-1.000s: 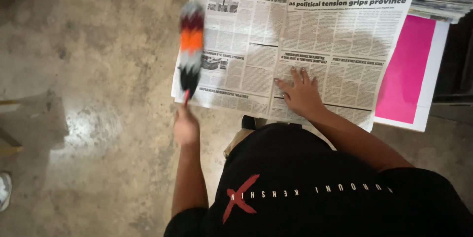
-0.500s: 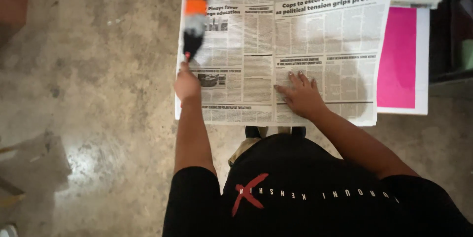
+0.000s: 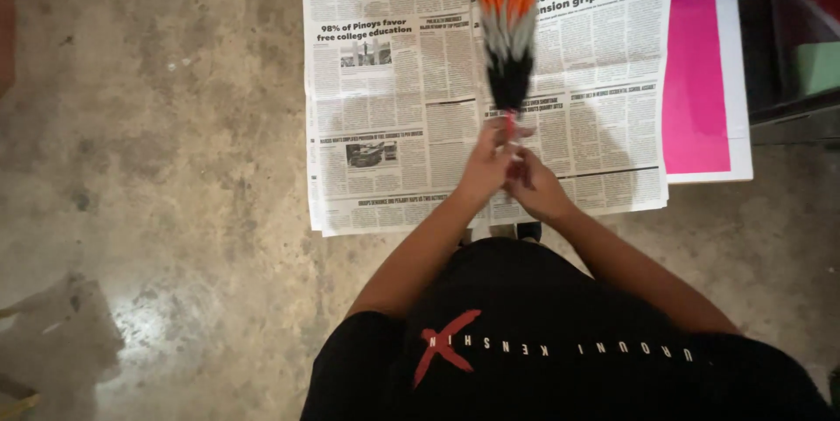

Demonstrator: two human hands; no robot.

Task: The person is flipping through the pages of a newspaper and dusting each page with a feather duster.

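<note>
While the left hand (image 3: pixel 484 169) keeps its fingers clenched round the thin handle of a feather duster (image 3: pixel 507 31), the right hand (image 3: pixel 535 186) lies just beside it, fingers released and flat on the open newspaper (image 3: pixel 394 106) spread over the concrete floor (image 3: pixel 157 167). Beyond the fingers, the duster's orange, grey and black feathers sweep the sheet's middle. Judging by this, dusting is underway; the pink sheet (image 3: pixel 696 88) to the right looks untouched.
</note>
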